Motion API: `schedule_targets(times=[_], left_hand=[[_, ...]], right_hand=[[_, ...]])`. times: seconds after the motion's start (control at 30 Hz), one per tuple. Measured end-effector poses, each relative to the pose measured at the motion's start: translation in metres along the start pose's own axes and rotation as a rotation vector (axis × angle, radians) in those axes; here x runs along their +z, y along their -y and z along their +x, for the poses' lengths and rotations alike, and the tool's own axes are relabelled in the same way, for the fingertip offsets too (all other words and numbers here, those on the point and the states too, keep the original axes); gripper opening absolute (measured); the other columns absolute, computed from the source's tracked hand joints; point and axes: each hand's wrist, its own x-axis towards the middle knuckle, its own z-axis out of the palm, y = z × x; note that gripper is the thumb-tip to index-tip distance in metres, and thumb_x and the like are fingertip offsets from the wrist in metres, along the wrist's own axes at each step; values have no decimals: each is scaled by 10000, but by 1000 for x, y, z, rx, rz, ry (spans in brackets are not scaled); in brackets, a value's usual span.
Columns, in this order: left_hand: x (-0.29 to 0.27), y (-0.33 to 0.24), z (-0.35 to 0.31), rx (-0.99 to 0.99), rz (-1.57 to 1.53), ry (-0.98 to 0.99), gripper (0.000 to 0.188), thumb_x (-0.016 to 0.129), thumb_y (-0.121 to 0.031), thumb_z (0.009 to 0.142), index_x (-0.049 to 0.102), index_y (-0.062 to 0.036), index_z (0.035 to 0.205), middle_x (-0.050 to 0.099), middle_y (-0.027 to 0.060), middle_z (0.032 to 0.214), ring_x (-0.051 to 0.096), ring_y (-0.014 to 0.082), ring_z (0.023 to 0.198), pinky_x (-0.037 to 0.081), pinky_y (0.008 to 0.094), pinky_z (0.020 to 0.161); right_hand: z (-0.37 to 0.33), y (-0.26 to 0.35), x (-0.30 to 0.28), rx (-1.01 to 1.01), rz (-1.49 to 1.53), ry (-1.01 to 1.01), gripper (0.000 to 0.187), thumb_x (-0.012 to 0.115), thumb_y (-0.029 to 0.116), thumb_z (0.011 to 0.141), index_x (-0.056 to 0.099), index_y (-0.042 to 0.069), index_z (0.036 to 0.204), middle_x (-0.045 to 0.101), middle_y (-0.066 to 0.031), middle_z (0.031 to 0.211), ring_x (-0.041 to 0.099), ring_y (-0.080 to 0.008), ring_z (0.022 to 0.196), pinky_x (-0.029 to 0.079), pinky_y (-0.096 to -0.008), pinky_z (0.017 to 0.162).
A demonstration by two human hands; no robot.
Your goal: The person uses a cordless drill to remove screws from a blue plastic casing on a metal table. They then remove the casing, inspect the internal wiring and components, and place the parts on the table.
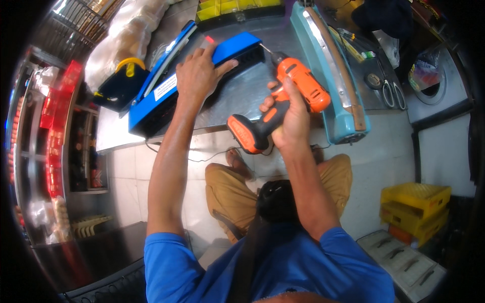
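Orange and black, the drill sits in the right hand, which is closed around its grip, battery end toward the lower left. Its bit points up and left, with the tip at the right end of a long blue casing; whether the two touch, I cannot tell. The left hand is clamped over the casing's middle, thumb spread on the near side, fingers bent over the top. The two hands are apart from each other. The casing lies slantwise on a metal table, its dark side facing the person, a white label showing left of the left wrist. Just behind it is a blue arm. Right of the drill lies a long teal machine with a brown strip along it. Farther right are scissors and a tape roll.
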Motion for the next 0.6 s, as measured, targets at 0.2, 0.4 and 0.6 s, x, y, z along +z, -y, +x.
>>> schedule_targets(times=[0.2,0.4,0.6], left_hand=[[0,2,1,5,-23,-2,777,622,-735,812,654,-122,1289,721,119,1025,701,299,961,535,454,757],[-1,4,1,36,-36,-14,826,672,-729,761,648,-99,1294,720,129,1006,701,310,938,543,447,758],[0,5,1,56,-48,-27,845,697,-723,735,643,-99,1302,719,131,1000,699,307,936,543,448,761]], right_hand=[[2,-5,0,-3,38,-1,341,638,277,983,523,62,1222,611,-81,936,576,-146,643,502,-307,591],[1,-10,4,-13,3,0,339,634,276,987,507,75,1227,595,-64,895,569,-146,624,492,-305,584],[0,-10,7,-9,17,-23,334,640,273,984,501,79,1218,579,-52,865,566,-143,615,489,-306,581]])
